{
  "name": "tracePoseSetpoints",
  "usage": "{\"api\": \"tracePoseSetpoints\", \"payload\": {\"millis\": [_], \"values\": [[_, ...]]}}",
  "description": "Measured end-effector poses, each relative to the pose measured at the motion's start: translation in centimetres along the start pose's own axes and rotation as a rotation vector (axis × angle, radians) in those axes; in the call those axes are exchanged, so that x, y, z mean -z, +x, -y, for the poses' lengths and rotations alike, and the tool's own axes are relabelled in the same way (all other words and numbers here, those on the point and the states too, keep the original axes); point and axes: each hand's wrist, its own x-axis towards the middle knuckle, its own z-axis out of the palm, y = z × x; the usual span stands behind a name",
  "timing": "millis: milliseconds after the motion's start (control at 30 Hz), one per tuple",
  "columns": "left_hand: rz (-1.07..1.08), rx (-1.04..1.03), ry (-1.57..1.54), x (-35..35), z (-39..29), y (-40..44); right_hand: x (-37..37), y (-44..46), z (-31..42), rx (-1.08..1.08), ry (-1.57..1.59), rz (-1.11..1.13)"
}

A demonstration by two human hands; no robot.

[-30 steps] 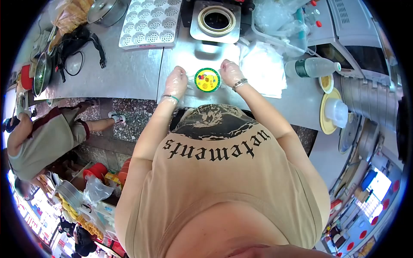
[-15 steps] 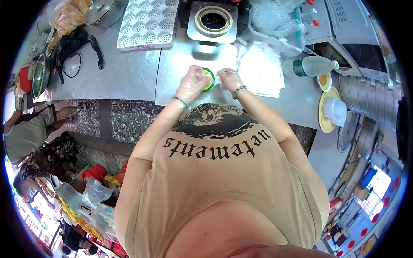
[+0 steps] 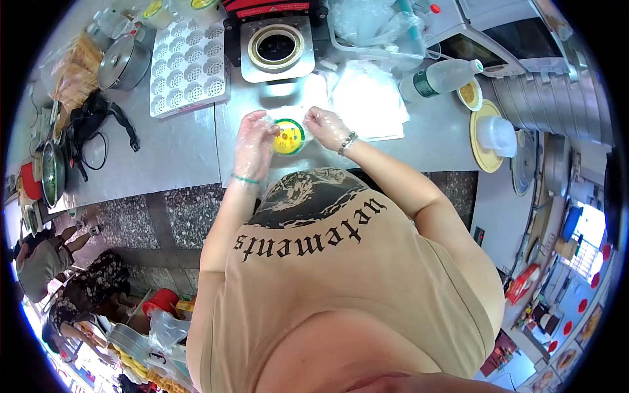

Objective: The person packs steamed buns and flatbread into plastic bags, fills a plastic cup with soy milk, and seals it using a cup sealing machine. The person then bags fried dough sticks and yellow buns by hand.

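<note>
A round tub (image 3: 288,137) with a yellow printed top and green rim lies between my hands, near the front edge of the metal table. Thin clear plastic, apparently a bag (image 3: 306,136), shows at its right side. My left hand (image 3: 257,134), in a clear disposable glove, is closed at the tub's left edge, its fingertips pinched on the plastic. My right hand (image 3: 325,128), gloved likewise, pinches the plastic at the upper right, slightly apart from the tub. Exactly how the film runs around the tub is hard to make out.
Ahead stands a cup sealing machine (image 3: 278,49). To its left are a white tray (image 3: 190,69) with round hollows and a lidded pot (image 3: 123,62). A stack of white bags (image 3: 370,105), a water bottle (image 3: 442,80) and a yellow plate (image 3: 483,154) lie to the right.
The view has shifted, bringing more of the back of the table into sight. My left hand has turned and moved to the tub's left side, exposing its yellow top. My hands are farther apart.
</note>
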Motion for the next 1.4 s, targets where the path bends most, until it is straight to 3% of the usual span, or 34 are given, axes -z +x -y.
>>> {"api": "tracePoseSetpoints", "payload": {"millis": [67, 133, 167, 233, 267, 333, 367, 433, 467, 500, 567, 633, 733, 833, 900, 967, 1033, 1100, 1267, 1400], "values": [[0.010, -0.003, -0.034, 0.2, -0.7, -0.5, 1.3, -0.1, 0.3, 0.101, -0.015, -0.034], [0.033, -0.009, -0.025, 0.7, -1.0, -0.8, 4.0, 1.6, -0.3, 0.143, 0.473, -0.030], [0.037, -0.009, -0.026, 0.7, -1.1, -1.0, 5.9, 3.1, -0.4, 0.222, 0.483, -0.259], [0.010, -0.002, -0.059, 0.7, -1.2, -1.3, 10.8, 7.5, -0.9, 0.127, 0.518, -0.661], [-0.004, -0.001, -0.076, 0.9, -1.1, -1.3, 13.3, 10.2, -2.4, 0.014, 0.364, -0.719], [-0.003, -0.018, -0.084, 0.8, -1.0, -1.2, 15.8, 16.9, -7.8, 0.232, -0.337, -0.937], [-0.006, -0.029, -0.092, 0.7, -1.0, -1.3, 16.4, 17.3, -7.3, 0.239, -0.335, -0.930], [-0.032, -0.049, -0.077, 0.2, -1.2, -1.6, 17.1, 17.8, -4.8, 0.102, -0.602, -0.331], [-0.055, -0.063, -0.062, 0.2, -1.5, -2.0, 17.1, 19.2, -5.4, -0.096, -0.454, -0.462], [-0.084, -0.074, -0.067, 0.3, -1.8, -2.4, 17.1, 19.7, -6.2, -0.083, -0.454, -0.433], [-0.137, -0.034, 0.106, 0.3, -2.5, -2.6, 18.4, 20.4, -7.3, 0.052, -0.141, -0.606], [-0.181, -0.028, 0.155, 0.6, -3.2, -3.1, 19.1, 18.8, -6.0, 0.185, -0.267, -0.722], [-0.181, 0.056, 0.247, 1.6, -3.8, -3.3, 21.1, 15.8, -4.1, 0.265, -0.215, -0.765], [-0.203, 0.157, 0.450, 3.1, -3.8, -3.6, 19.8, 9.1, 3.9, 0.382, 0.208, -0.821], [-0.138, 0.260, 0.747, 4.0, -3.8, -3.6, 16.1, 3.4, 10.3, 0.539, 0.406, -0.827], [-0.117, 0.211, 0.911, 5.0, -3.6, -3.3, 11.3, -2.2, 14.4, 0.570, 0.386, -0.553], [-0.217, 0.209, 0.992, 4.0, -4.3, -3.1, 7.0, -4.4, 15.3, 0.691, 0.107, -0.255], [-0.248, 0.132, 0.960, 3.9, -3.9, -3.0, 3.8, -4.1, 15.1, 0.741, -0.066, -0.116], [-0.258, 0.069, 0.752, 3.9, -3.4, -3.0, -2.5, -1.8, 10.9, 0.736, -0.051, 0.055], [-0.242, 0.046, 0.797, 4.6, -3.7, -2.8, -4.8, -1.4, 10.1, 0.716, -0.112, 0.095]]}}
